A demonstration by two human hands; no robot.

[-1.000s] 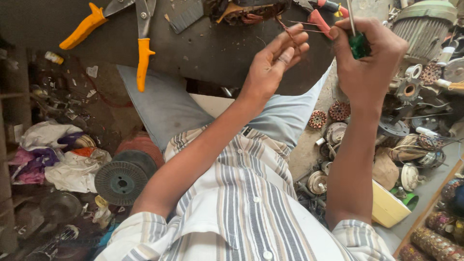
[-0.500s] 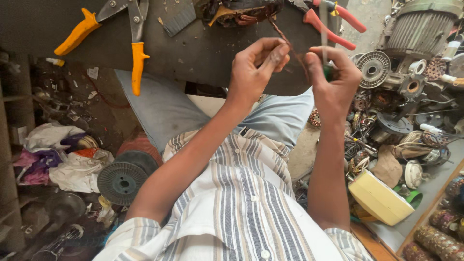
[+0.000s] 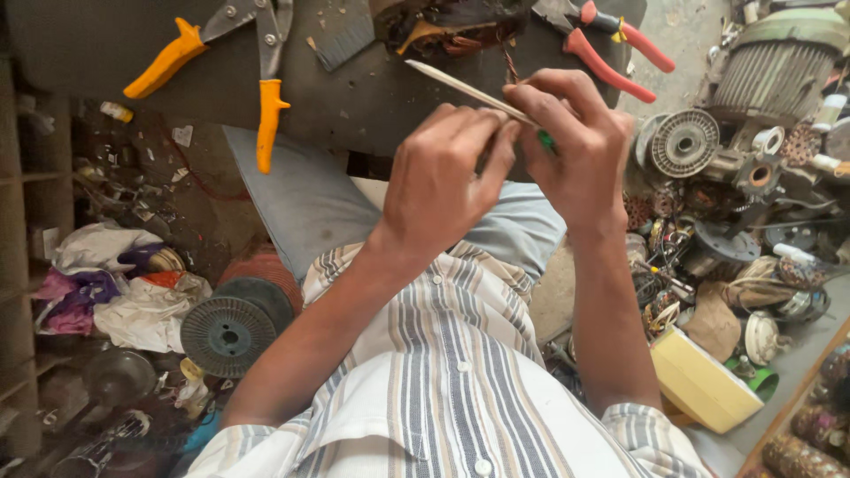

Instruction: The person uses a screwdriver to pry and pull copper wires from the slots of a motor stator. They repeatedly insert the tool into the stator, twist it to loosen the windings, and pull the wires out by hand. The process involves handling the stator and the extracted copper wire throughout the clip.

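Above my lap, just off the worktop (image 3: 372, 97) edge, my left hand (image 3: 443, 181) and right hand (image 3: 575, 150) meet, fingers of both clamped on a thin pale sleeve (image 3: 465, 88), held close and slanted for a steady view.

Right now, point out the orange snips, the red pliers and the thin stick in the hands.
orange snips (image 3: 266, 115): head view, on the nearer orange handle.
red pliers (image 3: 611, 66): head view, on the lower red handle.
thin stick (image 3: 460, 87): head view, on the bare shaft left of the fingers.
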